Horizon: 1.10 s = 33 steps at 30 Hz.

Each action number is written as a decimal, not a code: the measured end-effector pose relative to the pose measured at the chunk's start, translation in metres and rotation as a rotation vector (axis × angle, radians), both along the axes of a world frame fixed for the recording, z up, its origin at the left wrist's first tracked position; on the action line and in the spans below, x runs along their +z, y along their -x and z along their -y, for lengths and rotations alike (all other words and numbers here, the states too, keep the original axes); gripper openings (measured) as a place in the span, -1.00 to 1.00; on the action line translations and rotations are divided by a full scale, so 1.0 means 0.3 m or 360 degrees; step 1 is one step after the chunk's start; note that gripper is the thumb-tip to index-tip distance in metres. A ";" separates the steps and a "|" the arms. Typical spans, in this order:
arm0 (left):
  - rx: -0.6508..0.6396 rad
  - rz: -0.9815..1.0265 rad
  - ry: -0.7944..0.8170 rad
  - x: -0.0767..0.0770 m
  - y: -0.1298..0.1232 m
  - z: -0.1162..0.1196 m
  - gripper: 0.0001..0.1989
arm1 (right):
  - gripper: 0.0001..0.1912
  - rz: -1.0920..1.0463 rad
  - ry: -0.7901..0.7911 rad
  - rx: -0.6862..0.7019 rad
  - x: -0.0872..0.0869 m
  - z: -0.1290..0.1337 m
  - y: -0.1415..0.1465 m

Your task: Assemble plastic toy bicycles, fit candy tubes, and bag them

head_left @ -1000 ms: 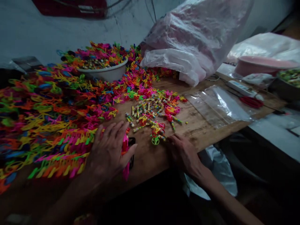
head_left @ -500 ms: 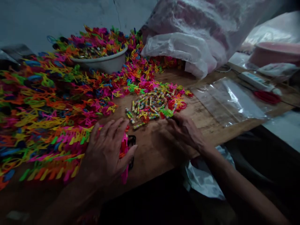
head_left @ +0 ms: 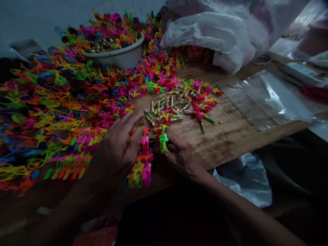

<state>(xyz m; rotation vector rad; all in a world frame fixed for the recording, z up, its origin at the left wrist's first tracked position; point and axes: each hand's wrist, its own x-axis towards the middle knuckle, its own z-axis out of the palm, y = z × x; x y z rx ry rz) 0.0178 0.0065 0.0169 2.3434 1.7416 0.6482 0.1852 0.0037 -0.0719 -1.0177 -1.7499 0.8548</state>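
My right hand (head_left: 180, 153) pinches a bright green plastic piece (head_left: 163, 139) at the table's front. My left hand (head_left: 116, 145) lies with its fingers stretched beside a row of pink and yellow plastic pieces (head_left: 146, 172); its fingertips touch the row's upper end. A dark frame, mostly hidden, is at the right side of that row. Just beyond both hands lies a loose cluster of small patterned tubes (head_left: 170, 102). A red piece with tubes attached (head_left: 199, 117) rests to the right of the cluster.
A large heap of colourful plastic pieces (head_left: 64, 99) covers the left side. Behind it stands a grey basin (head_left: 120, 58) filled with more. At the back is a big plastic bag (head_left: 205, 32); a clear flat bag (head_left: 266, 99) lies on the wooden table (head_left: 228, 136) at right.
My right hand has moved left and nearer, bringing the green piece beside the row. The red piece with tubes now shows where that hand was. The view has shifted slightly.
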 end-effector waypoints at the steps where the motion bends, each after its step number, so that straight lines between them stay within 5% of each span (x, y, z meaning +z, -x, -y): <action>1: -0.0049 -0.0068 -0.0017 -0.004 0.000 -0.016 -0.57 | -0.95 -0.0006 0.0001 -0.0012 0.000 -0.007 0.013; 6: -0.0280 -0.0299 0.0116 -0.052 0.012 -0.081 -0.61 | -0.92 0.0060 0.0017 -0.0037 -0.011 -0.012 0.048; 16: -0.0295 -0.0260 0.0109 -0.058 0.013 -0.078 -0.63 | -0.93 0.0004 0.0092 -0.0015 -0.024 -0.033 0.027; 22: -0.0271 -0.0176 0.0113 -0.059 0.013 -0.080 -0.65 | -0.87 0.0139 -0.0180 0.0031 -0.023 -0.040 0.040; 33: -0.0227 -0.0112 0.0167 -0.050 0.004 -0.069 -0.64 | -0.89 0.0302 -0.0190 0.0139 -0.012 -0.045 0.029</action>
